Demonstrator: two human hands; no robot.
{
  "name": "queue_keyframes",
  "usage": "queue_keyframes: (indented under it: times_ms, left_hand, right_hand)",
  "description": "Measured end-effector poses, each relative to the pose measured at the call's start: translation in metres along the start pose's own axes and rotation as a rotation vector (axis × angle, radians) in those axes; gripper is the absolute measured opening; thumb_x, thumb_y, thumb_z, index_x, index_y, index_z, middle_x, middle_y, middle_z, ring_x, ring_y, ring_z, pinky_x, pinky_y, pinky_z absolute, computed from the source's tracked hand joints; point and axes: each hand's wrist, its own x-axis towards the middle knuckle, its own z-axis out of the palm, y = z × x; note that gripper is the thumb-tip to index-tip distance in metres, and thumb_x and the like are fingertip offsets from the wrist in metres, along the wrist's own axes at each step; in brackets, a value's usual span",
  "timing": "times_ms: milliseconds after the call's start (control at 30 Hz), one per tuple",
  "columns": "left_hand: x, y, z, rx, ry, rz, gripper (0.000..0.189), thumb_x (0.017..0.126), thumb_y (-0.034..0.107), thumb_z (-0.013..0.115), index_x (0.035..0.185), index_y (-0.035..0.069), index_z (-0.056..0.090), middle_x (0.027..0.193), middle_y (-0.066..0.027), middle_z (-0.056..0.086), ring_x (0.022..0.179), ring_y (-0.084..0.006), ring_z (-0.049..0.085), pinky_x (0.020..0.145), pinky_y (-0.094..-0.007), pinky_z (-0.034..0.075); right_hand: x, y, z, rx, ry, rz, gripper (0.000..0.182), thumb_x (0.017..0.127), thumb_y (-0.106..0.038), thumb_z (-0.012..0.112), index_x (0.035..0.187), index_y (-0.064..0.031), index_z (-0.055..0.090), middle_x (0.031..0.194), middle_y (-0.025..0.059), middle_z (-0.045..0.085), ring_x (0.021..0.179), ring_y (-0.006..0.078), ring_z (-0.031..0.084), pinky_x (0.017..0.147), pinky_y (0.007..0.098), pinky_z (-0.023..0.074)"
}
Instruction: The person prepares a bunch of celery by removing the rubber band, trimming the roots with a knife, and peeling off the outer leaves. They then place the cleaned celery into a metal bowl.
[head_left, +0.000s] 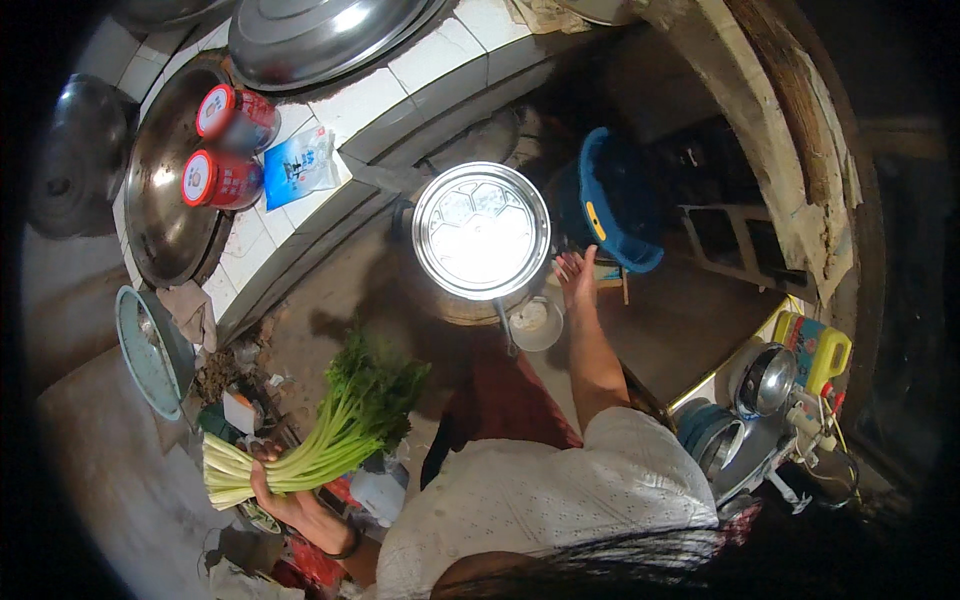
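My left hand (285, 499) is wrapped around the pale stalks of a bunch of leafy celery (322, 450), whose green leaves point up and to the right. My right hand (577, 277) is stretched forward with its fingers apart, just below the rim of a blue plastic basin (619, 225) that bears a yellow label. Whether the fingertips touch the basin is unclear. Left of that hand stands a round shiny metal pot or steamer (480, 231) with a patterned surface inside. A small whitish container (536, 324) with pale contents is below the pot.
On the white-tiled stove (442, 56) at the upper left are two red-lidded jars (225, 180), a blue-and-white packet (300, 166) and large metal lids (322, 37). A pale green basin (146, 352) is at the left. Stacked bowls (712, 439) and a yellow jug (825, 352) stand at the right.
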Motion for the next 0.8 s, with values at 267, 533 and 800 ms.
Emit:
queue_keyframes:
  times_ms: [267, 533, 800]
  left_hand:
    - [0.002, 0.001, -0.028, -0.061, 0.014, -0.05, 0.028, 0.085, 0.011, 0.055, 0.11, 0.001, 0.048, 0.083, -0.0063, 0.047, 0.085, -0.0184, 0.046, 0.08, -0.0331, 0.043]
    - [0.012, -0.006, -0.079, -0.034, -0.015, -0.095, 0.017, 0.084, 0.014, 0.058, 0.094, 0.001, 0.053, 0.083, -0.0073, 0.049, 0.085, -0.0195, 0.048, 0.081, -0.0339, 0.042]
    - [0.029, -0.003, -0.092, -0.17, -0.121, -0.095, 0.028, 0.083, 0.007, 0.055, 0.108, -0.002, 0.046, 0.084, -0.0089, 0.048, 0.081, -0.0195, 0.046, 0.08, -0.0344, 0.04]
  right_hand:
    - [0.071, 0.135, 0.01, -0.432, -0.054, 0.287, 0.027, 0.082, -0.021, 0.067, 0.098, -0.0005, 0.059, 0.084, 0.0067, 0.059, 0.075, 0.0189, 0.055, 0.067, 0.0352, 0.0486]
    - [-0.028, 0.124, 0.075, -0.488, 0.075, 0.243, 0.018, 0.082, -0.003, 0.054, 0.097, 0.0064, 0.05, 0.078, 0.0148, 0.058, 0.055, 0.0226, 0.059, 0.04, 0.0331, 0.0488]
    - [-0.132, 0.073, 0.069, -0.438, -0.071, 0.282, 0.025, 0.082, -0.008, 0.055, 0.096, 0.0115, 0.053, 0.076, 0.0169, 0.064, 0.05, 0.0207, 0.062, 0.037, 0.0277, 0.0481]
